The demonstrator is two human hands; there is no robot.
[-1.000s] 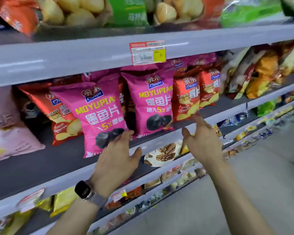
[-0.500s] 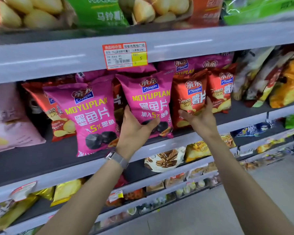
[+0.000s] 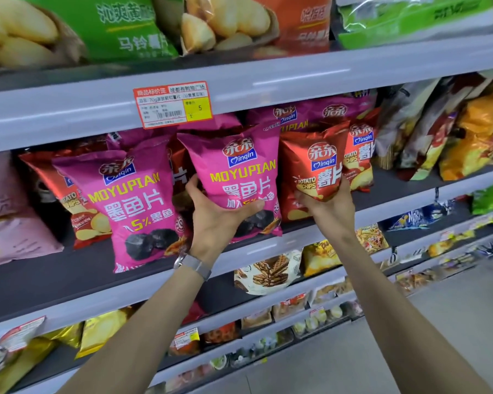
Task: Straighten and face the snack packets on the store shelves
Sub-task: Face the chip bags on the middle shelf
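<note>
Gripping low, your left hand [image 3: 219, 220] cups the glossy pink foil packet [image 3: 234, 172] on the grey shelf [image 3: 396, 209]; right hand [image 3: 328, 209] clasps the red foil packet [image 3: 316, 163] at its three o'clock. Likely light, puffy, slippery: hold bottom corners.

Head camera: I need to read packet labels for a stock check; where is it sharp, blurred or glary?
Head view: the held pink packet and red packet read sharply; the top-shelf bags and right-edge packets are soft; the shelf rail curves slightly from the wide lens, with a glare streak.

Red packet [image 3: 315, 166] hides fingers of right hand [image 3: 329, 207].
</note>
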